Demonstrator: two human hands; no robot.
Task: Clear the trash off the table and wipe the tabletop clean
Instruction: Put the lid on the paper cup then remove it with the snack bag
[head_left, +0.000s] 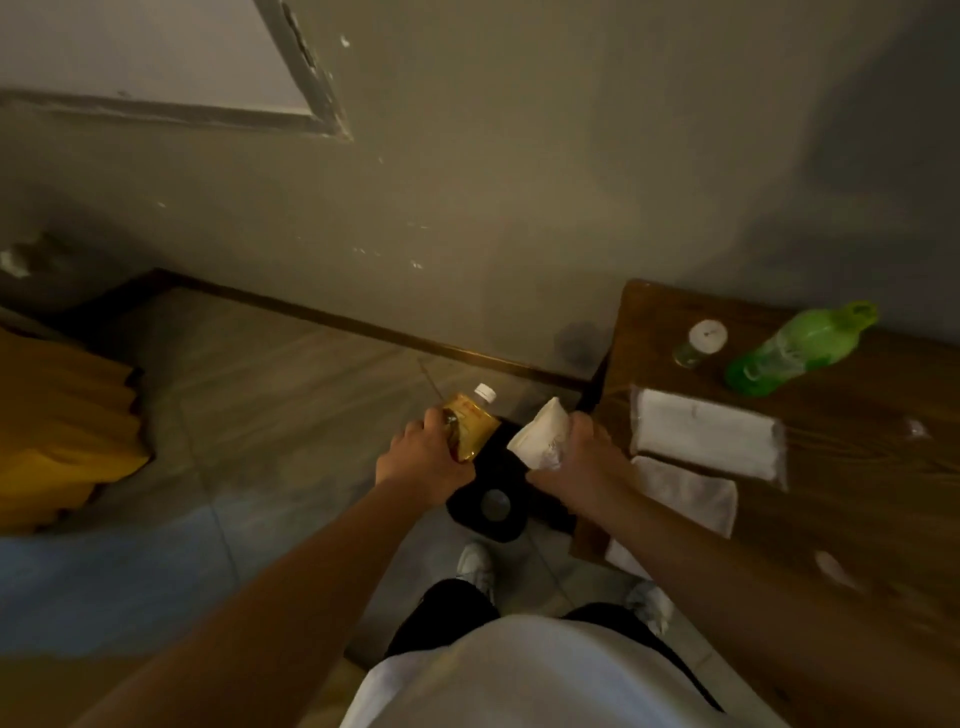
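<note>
My left hand grips a yellow-labelled bottle with a white cap. My right hand holds a crumpled white paper wrapper. Both hands hover above a black trash bin on the floor, left of the wooden table. On the table lie a white folded cloth, a second white cloth near the edge, a green plastic bottle on its side and a small jar with a white lid.
A grey wall with a dark skirting board runs behind the bin. Yellow fabric lies at the left over a tiled floor. My white shoes stand just in front of the bin. Small pale scraps lie on the table's near side.
</note>
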